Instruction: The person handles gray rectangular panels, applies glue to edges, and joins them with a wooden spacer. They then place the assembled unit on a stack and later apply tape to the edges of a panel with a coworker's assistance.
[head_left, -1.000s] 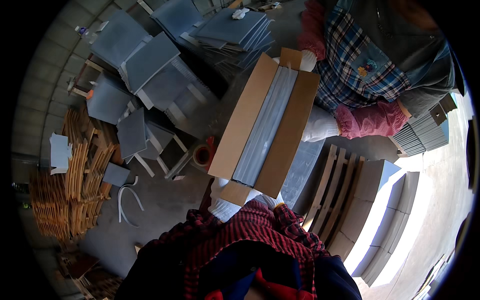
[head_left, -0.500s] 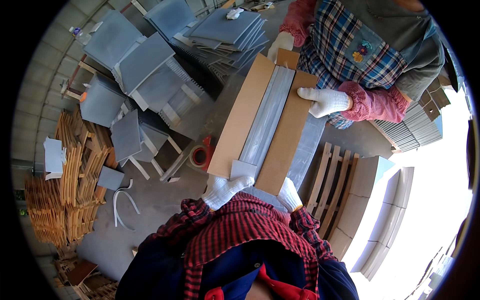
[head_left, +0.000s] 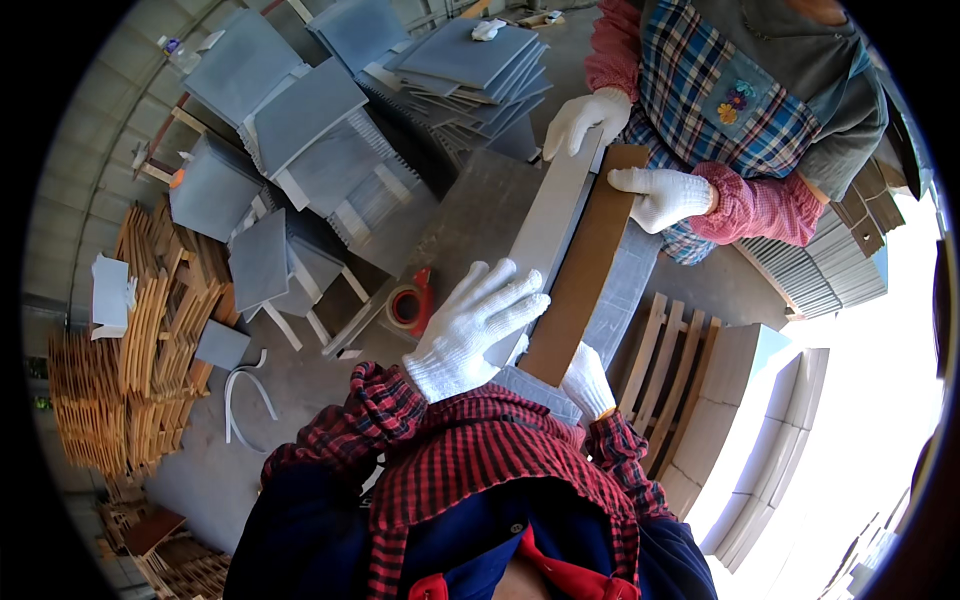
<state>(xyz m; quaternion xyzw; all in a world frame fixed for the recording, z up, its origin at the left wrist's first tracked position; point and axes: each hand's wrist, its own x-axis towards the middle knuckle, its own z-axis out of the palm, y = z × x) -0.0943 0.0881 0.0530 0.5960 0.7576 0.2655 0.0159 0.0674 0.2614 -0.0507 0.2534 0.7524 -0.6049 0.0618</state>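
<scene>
A long cardboard box (head_left: 548, 222) lies on the metal-topped table, running away from me. Its left flap is folded down over the top, showing a pale outer face. The brown right flap (head_left: 578, 290) still stands up. My left hand (head_left: 470, 335), in a white knit glove, is open with fingers spread over the near end of the folded flap. At the near right corner is my right hand (head_left: 586, 382), also gloved, against the box with its fingers hidden behind the raised flap. A co-worker's gloved hands (head_left: 590, 120) are at the far end, one by each flap.
A red tape dispenser (head_left: 408, 305) sits left of the box on the table (head_left: 470, 215). Stacks of grey panels (head_left: 310, 120) stand farther left, beside piled wooden strips (head_left: 160, 340). To the right are a wooden pallet (head_left: 660, 370) and stacked long cartons (head_left: 720, 430).
The left flap has folded over, covering the plastic-wrapped contents. My left hand has moved from the near end up onto it and spread open. The co-worker's far hand has come onto the flap's far end.
</scene>
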